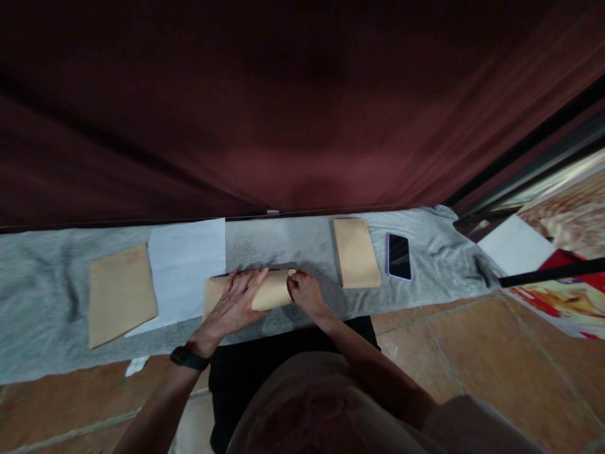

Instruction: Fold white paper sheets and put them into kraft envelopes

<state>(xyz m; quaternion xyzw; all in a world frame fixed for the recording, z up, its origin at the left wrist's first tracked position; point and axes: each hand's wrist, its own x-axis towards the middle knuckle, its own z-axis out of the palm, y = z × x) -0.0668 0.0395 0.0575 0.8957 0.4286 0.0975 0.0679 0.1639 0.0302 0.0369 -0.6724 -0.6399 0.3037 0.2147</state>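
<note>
A brown paper envelope (274,291) lies crosswise in front of me, its right part bulging up from the cloth. My left hand (240,296) rests on its middle with the fingers stretched out across the paper. At the envelope's right end, my right hand (305,291) is closed in a pinch on the edge. A small white bit shows by those fingertips; I cannot tell if it is paper inside or part of the flap. Left of the hands, a white paper sheet (189,265) lies partly under another brown envelope (120,293).
Grey cloth (283,236) covers the long narrow surface. To the right lie a stack of brown envelopes (357,252) and a phone (399,257) with a light purple case. A dark red curtain (302,126) hangs behind. Tiled floor (510,359) shows below the front edge.
</note>
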